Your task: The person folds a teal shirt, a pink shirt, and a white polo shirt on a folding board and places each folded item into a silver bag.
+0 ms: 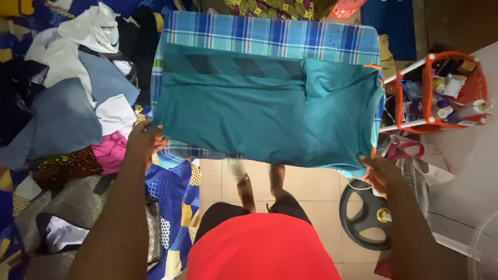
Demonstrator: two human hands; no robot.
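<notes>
While both hands, left hand (pixel 142 141) and right hand (pixel 381 173), pinch its bottom corners, the soft, light teal shirt (pixel 259 114) hangs floppy mid-frame.

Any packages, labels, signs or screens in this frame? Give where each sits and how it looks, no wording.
Bottles and tubes: packed in the orange mesh rack at right, behind the right hand; white, blue and grey, labels too small to make out.
White garment: on the clothes pile at upper left, with a small dark logo mark.
No signs or screens show.
</notes>
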